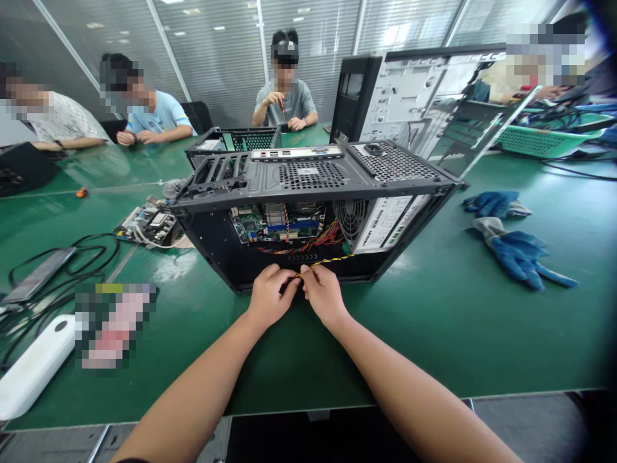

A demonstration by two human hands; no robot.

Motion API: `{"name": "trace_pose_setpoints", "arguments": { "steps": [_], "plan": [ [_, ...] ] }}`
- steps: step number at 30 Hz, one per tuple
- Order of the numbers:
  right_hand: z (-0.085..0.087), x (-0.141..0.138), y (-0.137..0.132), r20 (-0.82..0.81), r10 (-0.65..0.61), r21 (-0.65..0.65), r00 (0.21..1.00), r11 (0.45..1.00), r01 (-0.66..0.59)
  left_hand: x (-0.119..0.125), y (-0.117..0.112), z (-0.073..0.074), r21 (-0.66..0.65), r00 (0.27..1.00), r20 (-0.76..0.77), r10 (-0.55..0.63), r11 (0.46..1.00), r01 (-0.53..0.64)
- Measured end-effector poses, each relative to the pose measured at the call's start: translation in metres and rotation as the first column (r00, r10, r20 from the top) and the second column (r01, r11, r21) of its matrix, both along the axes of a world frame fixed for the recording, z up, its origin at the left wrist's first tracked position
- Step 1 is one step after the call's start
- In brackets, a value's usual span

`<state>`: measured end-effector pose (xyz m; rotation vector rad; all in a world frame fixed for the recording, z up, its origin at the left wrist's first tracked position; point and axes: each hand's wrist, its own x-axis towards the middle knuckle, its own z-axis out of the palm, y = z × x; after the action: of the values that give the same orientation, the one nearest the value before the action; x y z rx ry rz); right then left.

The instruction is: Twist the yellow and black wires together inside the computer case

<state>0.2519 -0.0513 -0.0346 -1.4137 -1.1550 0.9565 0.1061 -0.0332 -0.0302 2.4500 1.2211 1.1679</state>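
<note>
A black computer case (202, 254) lies on the green table with its open side toward me. Inside it are a green motherboard (248, 225), a bundle of red and orange wires (325, 239) and a power supply (385, 222) with a fan. A twisted yellow-and-black cable (332, 260) runs from below the power supply to my fingers. My left hand (272, 292) and my right hand (322, 292) meet at the case's near edge, both pinching this cable. Its end is hidden by my fingertips.
Blue gloves (515, 251) lie at right, near a green basket (535, 140) of cables. Another open case (357, 103) stands behind. A loose circuit board (149, 222), black cables (45, 321) and a white power strip (36, 370) are at left. Several people sit around the table.
</note>
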Motion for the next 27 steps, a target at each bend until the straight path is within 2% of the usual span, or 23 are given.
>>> {"name": "trace_pose_setpoints", "arguments": {
  "steps": [6, 9, 14, 22, 27],
  "plan": [
    [0.0046, 0.0005, -0.0022, 0.077, -0.036, 0.010, 0.996, 0.999, 0.035, -0.0004, 0.0008, -0.0024, 0.053, 0.999, -0.051, 0.015, 0.999, -0.013],
    [0.0052, 0.0010, -0.0020, 0.063, -0.037, 0.004, 0.997, 0.999, 0.037, -0.0005, 0.0013, -0.0044, 0.050, 0.999, -0.047, 0.009, 0.999, -0.007],
    [0.0050, 0.0007, -0.0015, 0.021, -0.006, 0.009, 1.000, 1.000, 0.006, -0.0008, 0.0003, -0.0025, -0.009, 1.000, -0.021, 0.000, 1.000, -0.001],
    [0.0089, 0.0008, -0.0013, -0.031, 0.041, 0.018, 0.999, 0.999, -0.040, -0.0008, 0.0025, 0.0025, -0.209, 0.991, 0.134, -0.025, 0.977, 0.053],
    [0.0076, 0.0009, -0.0016, 0.006, 0.006, 0.011, 1.000, 1.000, -0.006, -0.0002, 0.0030, 0.0015, -0.196, 0.989, 0.149, -0.023, 0.979, 0.052]
  ]
}}
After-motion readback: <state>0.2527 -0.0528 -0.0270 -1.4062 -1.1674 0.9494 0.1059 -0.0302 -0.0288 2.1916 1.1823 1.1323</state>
